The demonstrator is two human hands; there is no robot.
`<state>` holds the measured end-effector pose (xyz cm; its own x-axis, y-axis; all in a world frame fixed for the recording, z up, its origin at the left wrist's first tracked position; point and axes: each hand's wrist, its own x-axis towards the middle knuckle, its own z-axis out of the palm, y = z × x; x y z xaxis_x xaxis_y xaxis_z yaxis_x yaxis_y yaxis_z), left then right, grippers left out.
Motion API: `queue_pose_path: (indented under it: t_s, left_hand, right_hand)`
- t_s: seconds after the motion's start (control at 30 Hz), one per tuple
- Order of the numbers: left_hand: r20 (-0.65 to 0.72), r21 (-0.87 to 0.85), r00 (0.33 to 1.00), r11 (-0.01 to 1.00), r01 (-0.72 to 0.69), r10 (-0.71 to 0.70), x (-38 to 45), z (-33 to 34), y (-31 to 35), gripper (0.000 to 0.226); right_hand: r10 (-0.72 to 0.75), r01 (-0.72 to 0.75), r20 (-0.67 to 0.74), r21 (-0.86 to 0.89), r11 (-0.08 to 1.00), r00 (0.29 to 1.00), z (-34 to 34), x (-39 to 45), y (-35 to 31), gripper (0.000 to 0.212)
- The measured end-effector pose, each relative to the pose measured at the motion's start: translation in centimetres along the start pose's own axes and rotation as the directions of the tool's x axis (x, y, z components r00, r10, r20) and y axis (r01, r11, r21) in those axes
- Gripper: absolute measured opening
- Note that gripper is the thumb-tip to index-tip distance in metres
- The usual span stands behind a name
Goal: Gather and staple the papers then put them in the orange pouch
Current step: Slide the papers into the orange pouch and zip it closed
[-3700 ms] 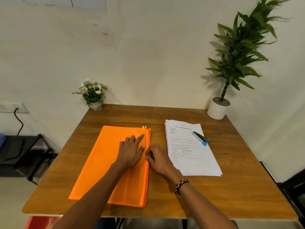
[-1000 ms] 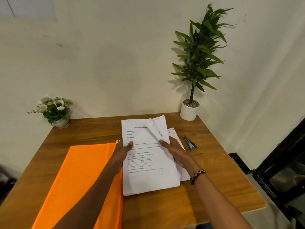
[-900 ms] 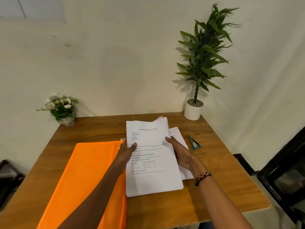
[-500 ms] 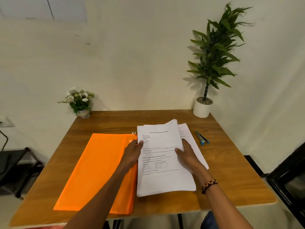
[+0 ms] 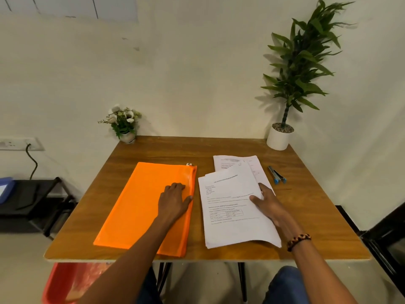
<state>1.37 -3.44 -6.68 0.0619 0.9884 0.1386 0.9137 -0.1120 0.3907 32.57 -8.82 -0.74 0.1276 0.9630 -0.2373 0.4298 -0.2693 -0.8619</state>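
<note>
The orange pouch (image 5: 140, 207) lies flat on the left half of the wooden table (image 5: 317, 227), its zipper pull at the far right corner. My left hand (image 5: 174, 199) rests palm down on the pouch's right side, fingers spread. A stack of printed white papers (image 5: 230, 207) lies to the right of the pouch, slightly askew. My right hand (image 5: 266, 202) grips the stack's right edge, thumb on top. More sheets (image 5: 228, 162) lie beneath, sticking out at the far end. A small blue and black stapler (image 5: 276, 177) lies on the table right of the papers.
A small white flower pot (image 5: 125, 126) stands at the table's far left corner, and a tall green plant in a white pot (image 5: 280, 138) at the far right corner. A red bin (image 5: 70, 281) sits under the table's near left. A black rack (image 5: 32, 200) stands at left.
My left hand has let go of the papers' left edge and moved onto the orange pouch. My right hand still holds the stack, which now sits clear of the pouch and more askew.
</note>
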Motion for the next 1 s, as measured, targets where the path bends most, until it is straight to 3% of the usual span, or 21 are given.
queue_pose_path:
  t_s: [0.37, 0.53, 0.9, 1.0]
  left_hand:
    - [-0.126, -0.187, 0.988, 0.98, 0.069, -0.093, 0.4, -0.6, -0.5, 0.013]
    - [-0.113, -0.408, 0.979, 0.906, 0.112, -0.171, 1.8, -1.6, -1.5, 0.01]
    - [-0.108, -0.509, 0.994, 0.858, -0.073, 0.02, 1.3, -4.8, -1.1, 0.014]
    - [-0.106, -0.493, 0.99, 0.859, -0.137, 0.097, 1.1, -4.7, -0.8, 0.011]
  right_hand:
    - [-0.051, 0.05, 0.043, 0.036, 0.998, 0.998, 0.6, -1.2, 0.0, 0.038]
    - [-0.065, 0.068, 0.138, -0.018, 0.998, 0.988, 0.6, -1.4, -0.3, 0.041]
    - [-0.087, 0.105, 0.219, -0.071, 0.992, 0.972, 2.6, 0.9, -4.1, 0.053]
    - [-0.1, 0.112, 0.211, -0.046, 0.993, 0.972, 3.4, 1.2, -4.3, 0.044]
